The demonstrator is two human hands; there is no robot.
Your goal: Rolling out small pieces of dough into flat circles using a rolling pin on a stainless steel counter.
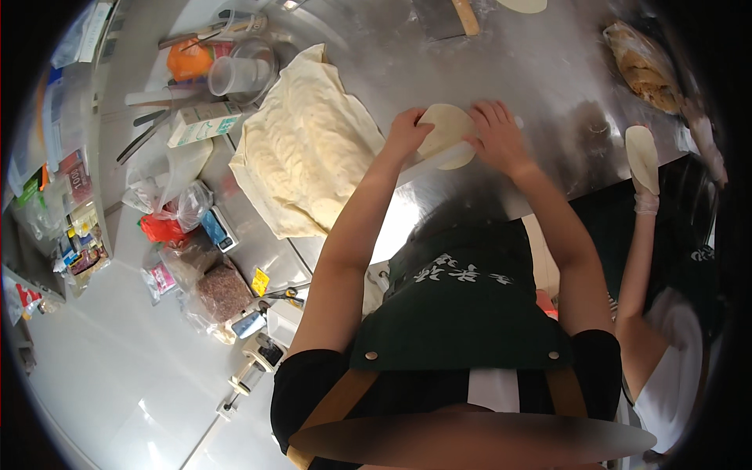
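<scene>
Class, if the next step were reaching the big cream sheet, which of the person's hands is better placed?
Probably the left hand: it is at the left edge of the pale disc, nearer the cream sheet; the right hand is at the opposite edge, so would likely reach across.

At least three dough rounds are showing: one round (443, 124) is lying at one o'clock, a second round (523, 4) is lying farther out that way, and a third round (642, 153) is showing between two and three. Two bare hands, one left hand (407, 133) and one right hand (500, 137), and one rolling pin (415, 170) are sitting toward one o'clock. One carton (202, 124) is sitting at ten. Two studs (370, 356) (554, 356) are showing.
</scene>
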